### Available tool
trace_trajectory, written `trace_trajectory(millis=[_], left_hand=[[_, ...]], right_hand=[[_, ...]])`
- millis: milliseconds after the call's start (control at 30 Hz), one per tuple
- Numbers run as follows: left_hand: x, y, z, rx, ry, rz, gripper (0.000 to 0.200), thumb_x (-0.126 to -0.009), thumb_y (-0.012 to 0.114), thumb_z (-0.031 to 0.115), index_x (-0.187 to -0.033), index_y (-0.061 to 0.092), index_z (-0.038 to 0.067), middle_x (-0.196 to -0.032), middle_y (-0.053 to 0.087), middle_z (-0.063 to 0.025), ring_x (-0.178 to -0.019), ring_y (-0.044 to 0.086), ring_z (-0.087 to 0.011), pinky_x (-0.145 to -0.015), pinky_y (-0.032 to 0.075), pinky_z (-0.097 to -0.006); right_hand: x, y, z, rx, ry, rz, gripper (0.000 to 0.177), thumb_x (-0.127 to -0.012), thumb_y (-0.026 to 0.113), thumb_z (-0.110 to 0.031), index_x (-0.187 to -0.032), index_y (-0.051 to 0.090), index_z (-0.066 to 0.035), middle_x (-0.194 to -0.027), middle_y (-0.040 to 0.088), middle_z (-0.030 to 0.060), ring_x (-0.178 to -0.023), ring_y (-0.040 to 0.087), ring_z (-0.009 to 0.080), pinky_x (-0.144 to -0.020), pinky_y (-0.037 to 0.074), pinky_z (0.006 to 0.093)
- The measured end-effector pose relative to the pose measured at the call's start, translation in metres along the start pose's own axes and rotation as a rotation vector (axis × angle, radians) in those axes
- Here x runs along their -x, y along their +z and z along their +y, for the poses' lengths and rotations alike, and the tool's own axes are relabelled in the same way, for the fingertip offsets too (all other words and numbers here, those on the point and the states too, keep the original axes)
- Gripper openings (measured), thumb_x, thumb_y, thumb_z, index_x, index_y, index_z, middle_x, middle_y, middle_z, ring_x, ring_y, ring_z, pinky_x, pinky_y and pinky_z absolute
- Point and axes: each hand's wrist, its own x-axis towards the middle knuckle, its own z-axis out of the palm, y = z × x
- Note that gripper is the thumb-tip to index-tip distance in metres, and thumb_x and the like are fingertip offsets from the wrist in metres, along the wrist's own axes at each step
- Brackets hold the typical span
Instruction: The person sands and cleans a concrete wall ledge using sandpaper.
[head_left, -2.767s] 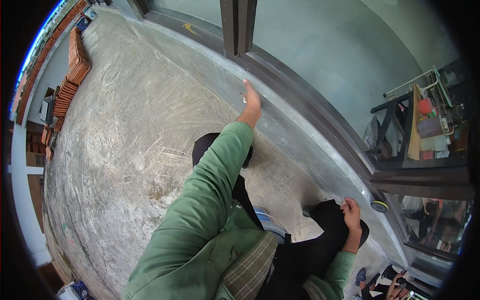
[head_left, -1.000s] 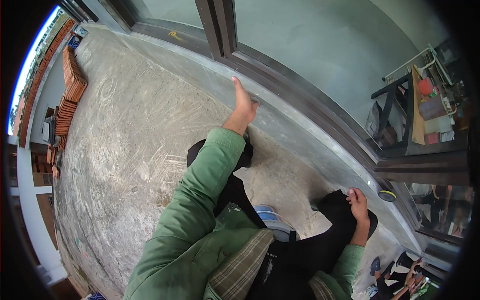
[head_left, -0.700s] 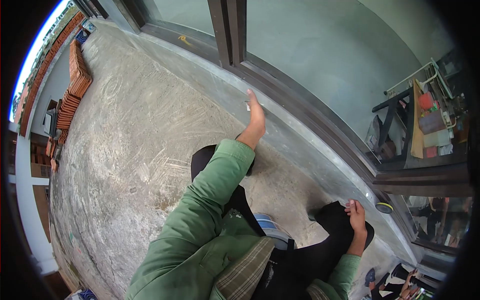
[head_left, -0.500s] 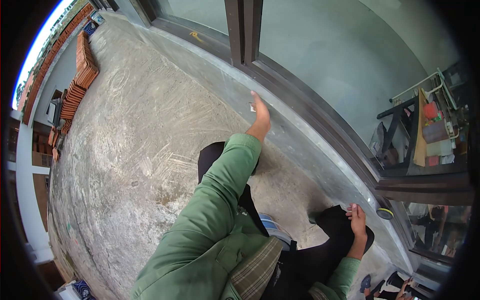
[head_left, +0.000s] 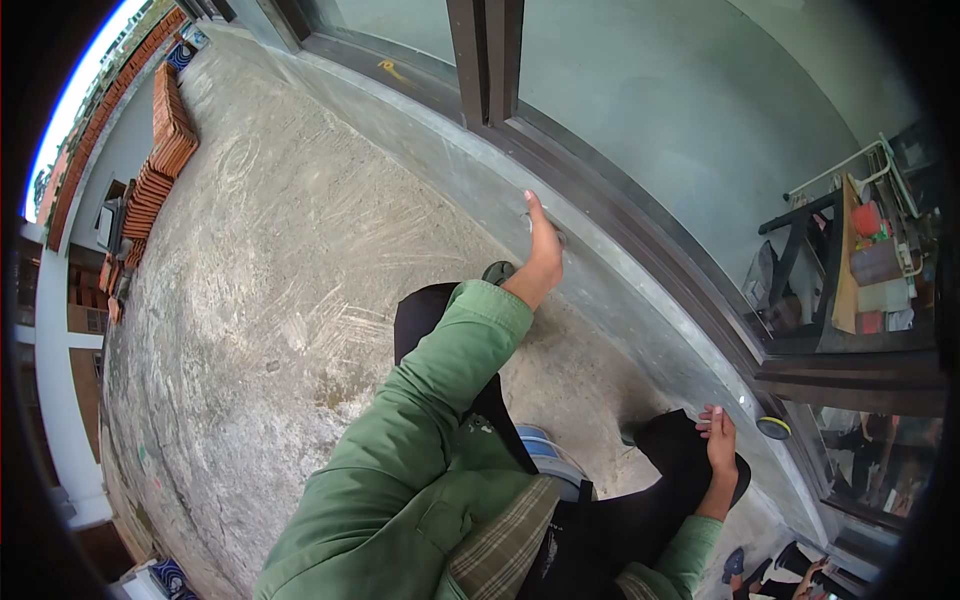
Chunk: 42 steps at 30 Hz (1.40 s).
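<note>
My left hand [head_left: 543, 250] is at the low grey plastered wall [head_left: 470, 200], just below the window frame. Its fingers are curled around a small pale piece, partly hidden and too small to name. Over my right knee [head_left: 665, 440] is my right hand [head_left: 720, 445], fingers bent in toward the palm; whatever they may hold cannot be made out. A round dark disc with a yellow rim [head_left: 773, 428] sits at the wall ledge, close to the right hand.
Brown window frames [head_left: 640, 220] run along the ledge. Behind the glass stands a rack with tools and containers [head_left: 875, 250]. Stacked orange tiles [head_left: 150, 190] line the far left of the concrete floor [head_left: 250, 280]. A blue-and-white bucket [head_left: 545, 455] is under me. Another person's legs [head_left: 745, 575] show at lower right.
My left hand has moved a little to the right and down along the wall, uncovering a shoe below the wrist. The right hand has hardly moved.
</note>
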Motion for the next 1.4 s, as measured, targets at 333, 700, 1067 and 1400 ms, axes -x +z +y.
trace_trajectory(millis=[333, 700, 1067, 1400], left_hand=[[-0.001, -0.007, 0.000, 0.086, -0.110, 0.004, 0.106, -0.082, 0.025, 0.085, -0.154, 0.002, 0.011, -0.160, 0.010, -0.0127, -0.146, 0.013, -0.0301, -0.118, 0.006, -0.0454], [-0.003, -0.008, 0.006, 0.081, -0.188, -0.040, 0.103, -0.083, 0.021, 0.084, -0.155, -0.001, 0.013, -0.161, 0.009, -0.0081, -0.147, 0.010, -0.0256, -0.118, 0.007, -0.0408], [0.001, -0.002, 0.011, 0.161, -0.196, 0.008, 0.111, -0.083, 0.023, 0.084, -0.152, 0.001, 0.000, -0.158, 0.009, -0.0184, -0.147, 0.010, -0.0321, -0.118, 0.005, -0.0472], [-0.002, 0.002, 0.024, 0.129, -0.156, 0.096, 0.109, -0.084, 0.024, 0.083, -0.153, -0.001, 0.003, -0.159, 0.010, -0.0176, -0.147, 0.009, -0.0308, -0.118, 0.003, -0.0471]], right_hand=[[-0.001, -0.004, 0.006, -0.017, -0.020, 0.000, 0.056, -0.103, 0.036, -0.048, -0.117, 0.060, 0.000, -0.098, 0.065, 0.0087, -0.081, 0.062, 0.0157, -0.072, 0.048, 0.0298], [-0.004, -0.002, 0.005, -0.030, -0.027, -0.005, 0.058, -0.102, 0.034, -0.050, -0.116, 0.061, 0.000, -0.097, 0.065, 0.0088, -0.081, 0.061, 0.0153, -0.072, 0.048, 0.0295], [-0.003, -0.001, 0.000, -0.013, -0.048, 0.002, 0.059, -0.102, 0.034, -0.050, -0.117, 0.061, 0.000, -0.096, 0.065, 0.0088, -0.080, 0.062, 0.0158, -0.071, 0.048, 0.0298], [0.004, -0.003, 0.004, -0.025, -0.022, 0.018, 0.059, -0.102, 0.034, -0.050, -0.117, 0.061, 0.000, -0.097, 0.065, 0.0093, -0.080, 0.063, 0.0162, -0.072, 0.048, 0.0297]])
